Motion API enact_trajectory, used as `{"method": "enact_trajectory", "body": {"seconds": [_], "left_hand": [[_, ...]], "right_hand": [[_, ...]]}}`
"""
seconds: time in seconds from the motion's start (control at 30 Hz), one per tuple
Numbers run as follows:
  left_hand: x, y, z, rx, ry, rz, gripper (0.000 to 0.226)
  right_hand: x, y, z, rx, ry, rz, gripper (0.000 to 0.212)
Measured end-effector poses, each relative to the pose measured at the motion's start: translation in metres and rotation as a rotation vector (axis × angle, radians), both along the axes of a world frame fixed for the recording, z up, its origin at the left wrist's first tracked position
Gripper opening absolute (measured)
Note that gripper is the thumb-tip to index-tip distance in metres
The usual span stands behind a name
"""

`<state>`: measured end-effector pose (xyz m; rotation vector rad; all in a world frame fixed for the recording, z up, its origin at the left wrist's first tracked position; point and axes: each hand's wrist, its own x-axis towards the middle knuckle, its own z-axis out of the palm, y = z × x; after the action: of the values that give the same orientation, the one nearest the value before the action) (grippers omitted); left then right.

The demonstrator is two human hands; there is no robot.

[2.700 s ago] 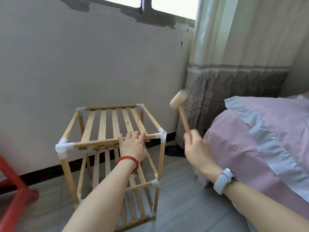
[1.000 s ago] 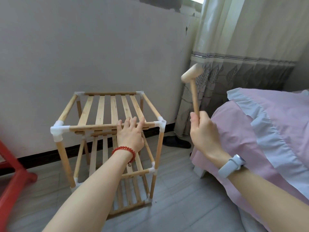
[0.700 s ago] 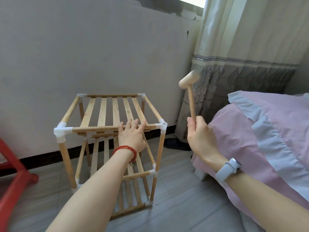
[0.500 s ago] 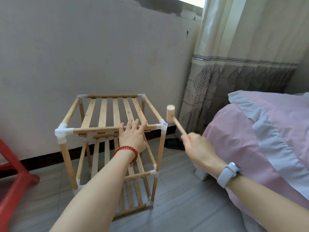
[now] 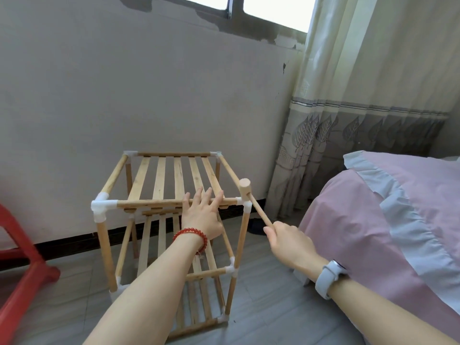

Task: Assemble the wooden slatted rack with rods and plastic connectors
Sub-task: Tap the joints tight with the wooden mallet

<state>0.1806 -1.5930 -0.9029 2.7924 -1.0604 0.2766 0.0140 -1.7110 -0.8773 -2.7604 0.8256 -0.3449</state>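
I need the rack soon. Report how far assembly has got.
Done: the rack stands with its tiers slatted and corners joined. In hand: the left hand presses the top front rod while the right hand sets the mallet on the front right connector. Left: seating other connectors, perhaps.

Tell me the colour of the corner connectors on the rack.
White, seen in the head view: the connectors join pale wooden rods.

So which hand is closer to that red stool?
Left. The left hand rests on the rack's front rod, nearer the red stool. The right hand grips the mallet on the rack's far side.
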Motion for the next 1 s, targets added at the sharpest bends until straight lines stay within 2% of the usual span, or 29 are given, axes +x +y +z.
{"method": "enact_trajectory", "body": {"seconds": [0.07, 0.17, 0.23, 0.3, 0.4, 0.47, 0.53, 0.67, 0.8, 0.9, 1.0], "left_hand": [[0.002, 0.002, 0.005, 0.002, 0.077, -0.041, 0.079], [0.011, 0.018, 0.015, -0.071, 0.184, -0.14, 0.066], [0.021, 0.044, 0.017, -0.133, 0.139, -0.12, 0.054], [0.036, 0.085, 0.015, -0.121, 0.043, -0.007, 0.049], [0.07, 0.158, 0.011, -0.02, 0.013, 0.17, 0.047], [0.082, 0.186, 0.013, -0.061, 0.098, 0.19, 0.043], [0.078, 0.19, 0.015, -0.143, 0.129, 0.157, 0.043], [0.053, 0.175, 0.013, -0.177, -0.046, 0.165, 0.041], [0.021, 0.164, 0.019, -0.201, -0.034, -0.023, 0.045], [-0.006, 0.144, 0.024, -0.255, -0.019, -0.277, 0.035], [-0.015, 0.124, 0.023, -0.317, 0.049, -0.419, 0.027]], "right_hand": [[0.005, 0.002, -0.004, 0.011, 0.006, -0.016, 0.032], [0.018, 0.015, 0.0, 0.078, -0.195, 0.045, 0.03], [0.035, 0.025, -0.002, 0.133, -0.317, 0.113, 0.028], [0.054, 0.039, -0.005, 0.198, -0.396, 0.187, 0.027], [0.088, 0.062, -0.013, 0.295, -0.328, 0.339, 0.042], [0.109, 0.077, -0.021, 0.288, -0.215, 0.383, 0.053], [0.122, 0.086, -0.025, 0.301, -0.22, 0.381, 0.054], [0.127, 0.077, -0.027, 0.314, -0.269, 0.337, 0.051], [0.138, 0.034, -0.028, 0.304, -0.217, 0.31, 0.051], [0.149, 0.006, -0.015, 0.44, -0.136, 0.273, 0.048], [0.151, -0.005, 0.0, 0.541, -0.194, 0.262, 0.04]]}}
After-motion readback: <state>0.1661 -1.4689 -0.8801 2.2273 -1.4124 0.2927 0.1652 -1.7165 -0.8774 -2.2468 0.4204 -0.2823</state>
